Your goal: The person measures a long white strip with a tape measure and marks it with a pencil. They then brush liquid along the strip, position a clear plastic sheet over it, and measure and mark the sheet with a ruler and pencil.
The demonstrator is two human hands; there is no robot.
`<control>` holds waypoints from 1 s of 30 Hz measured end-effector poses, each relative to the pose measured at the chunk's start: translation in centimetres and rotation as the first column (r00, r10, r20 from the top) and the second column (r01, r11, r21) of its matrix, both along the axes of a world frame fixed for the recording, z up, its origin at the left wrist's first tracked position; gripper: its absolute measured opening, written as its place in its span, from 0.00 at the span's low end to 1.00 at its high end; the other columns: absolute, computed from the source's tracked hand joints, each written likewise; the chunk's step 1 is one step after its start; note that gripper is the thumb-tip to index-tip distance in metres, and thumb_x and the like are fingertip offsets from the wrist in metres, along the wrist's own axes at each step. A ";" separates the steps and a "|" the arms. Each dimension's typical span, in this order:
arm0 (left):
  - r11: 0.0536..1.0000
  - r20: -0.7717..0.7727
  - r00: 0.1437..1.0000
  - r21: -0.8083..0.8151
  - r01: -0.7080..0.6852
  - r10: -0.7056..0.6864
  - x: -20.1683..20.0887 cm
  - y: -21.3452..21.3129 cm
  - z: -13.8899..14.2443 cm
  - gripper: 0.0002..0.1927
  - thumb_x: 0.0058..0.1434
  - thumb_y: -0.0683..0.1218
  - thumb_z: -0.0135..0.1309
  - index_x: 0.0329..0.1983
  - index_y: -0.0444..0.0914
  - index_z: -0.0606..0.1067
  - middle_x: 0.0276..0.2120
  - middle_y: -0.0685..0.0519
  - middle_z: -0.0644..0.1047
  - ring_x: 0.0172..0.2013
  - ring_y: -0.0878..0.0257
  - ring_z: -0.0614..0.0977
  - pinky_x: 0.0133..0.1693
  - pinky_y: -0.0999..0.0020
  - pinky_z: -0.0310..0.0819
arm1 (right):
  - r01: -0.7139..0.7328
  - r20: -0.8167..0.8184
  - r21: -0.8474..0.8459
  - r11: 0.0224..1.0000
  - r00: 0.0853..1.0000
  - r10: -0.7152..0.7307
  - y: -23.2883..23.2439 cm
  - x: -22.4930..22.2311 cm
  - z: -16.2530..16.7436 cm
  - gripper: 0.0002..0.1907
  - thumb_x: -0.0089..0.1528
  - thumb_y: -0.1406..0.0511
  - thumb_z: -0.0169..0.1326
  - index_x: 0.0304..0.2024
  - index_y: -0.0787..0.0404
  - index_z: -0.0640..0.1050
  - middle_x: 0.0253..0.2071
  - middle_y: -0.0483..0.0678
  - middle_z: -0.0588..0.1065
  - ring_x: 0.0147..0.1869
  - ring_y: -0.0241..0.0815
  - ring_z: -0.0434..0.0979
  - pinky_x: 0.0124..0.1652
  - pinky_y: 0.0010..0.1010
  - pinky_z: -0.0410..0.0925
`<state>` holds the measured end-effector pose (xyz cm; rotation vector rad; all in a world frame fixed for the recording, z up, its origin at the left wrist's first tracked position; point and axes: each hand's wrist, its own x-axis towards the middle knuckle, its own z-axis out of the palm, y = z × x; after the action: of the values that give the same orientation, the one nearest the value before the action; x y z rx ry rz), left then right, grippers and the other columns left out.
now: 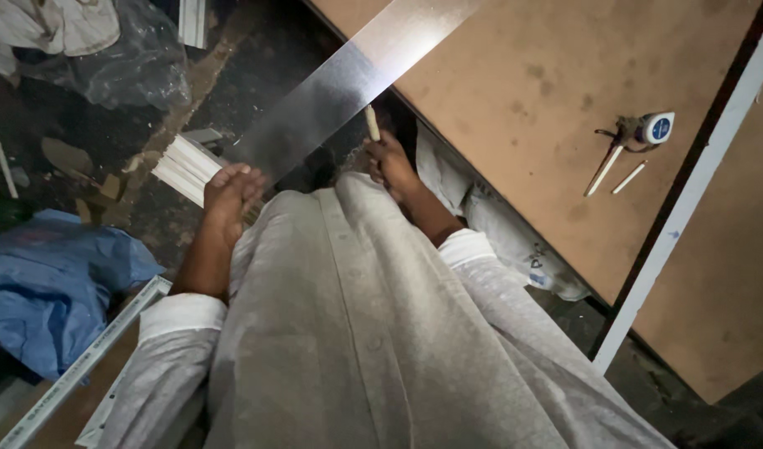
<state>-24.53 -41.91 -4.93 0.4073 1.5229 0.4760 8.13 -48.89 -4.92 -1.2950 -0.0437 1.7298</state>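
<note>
Head view. Left hand point(230, 193), fingers curled over the near end of a long metal strip point(348, 83); right hand point(390, 162), at 3 o'clock of it, grips a pale stick point(371, 123). The strip runs toward 1 o'clock onto a brown board point(523, 75), which carries a tape measure point(656, 127).

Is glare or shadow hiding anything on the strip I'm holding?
Head view: glare whitens the metal strip over the board; its near end is shadowed by the left hand; the right hand and floor are dim and soft.

The metal strip point(348, 83) runs off the top edge, its near end hidden behind the shirt point(348, 333).
</note>
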 end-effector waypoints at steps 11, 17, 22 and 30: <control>1.000 0.001 1.000 0.002 -0.008 0.008 -0.5 0.5 -0.2 0.14 0.66 0.44 0.58 0.53 0.39 0.72 0.46 0.49 0.81 0.46 0.58 0.84 0.51 0.60 0.79 | -0.015 0.191 -0.039 0.999 0.981 0.023 0.2 0.0 -1.2 0.11 0.72 0.61 0.48 0.54 0.59 0.72 0.28 0.41 0.68 0.23 0.31 0.64 0.21 0.25 0.57; 1.000 -0.024 1.000 -0.020 -0.008 0.008 0.4 0.7 1.2 0.15 0.66 0.44 0.58 0.54 0.39 0.71 0.47 0.49 0.81 0.47 0.58 0.84 0.52 0.60 0.80 | -0.170 0.456 -0.075 0.983 0.871 0.185 -0.1 0.7 -1.5 0.13 0.66 0.65 0.49 0.53 0.56 0.68 0.31 0.42 0.69 0.25 0.32 0.67 0.21 0.27 0.62; 1.000 -0.052 0.999 -0.027 -0.001 0.000 0.8 0.9 1.9 0.14 0.66 0.44 0.57 0.54 0.39 0.72 0.48 0.48 0.81 0.50 0.57 0.84 0.55 0.60 0.80 | -0.072 0.278 0.232 0.970 0.960 0.005 -0.2 0.3 -2.1 0.13 0.69 0.70 0.51 0.56 0.59 0.69 0.38 0.43 0.71 0.35 0.32 0.69 0.33 0.24 0.65; 1.000 -0.035 0.999 -0.019 -0.007 0.006 0.5 0.5 1.2 0.14 0.67 0.44 0.56 0.54 0.40 0.72 0.47 0.49 0.80 0.49 0.57 0.83 0.54 0.59 0.79 | -0.091 0.362 0.126 0.988 0.931 0.040 0.3 0.0 -1.6 0.13 0.65 0.70 0.54 0.53 0.59 0.73 0.36 0.41 0.70 0.37 0.32 0.69 0.35 0.26 0.66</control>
<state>-24.03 -41.38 -3.72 0.3974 1.5618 0.4610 8.16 -48.56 -6.57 -1.5012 -0.4183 1.4944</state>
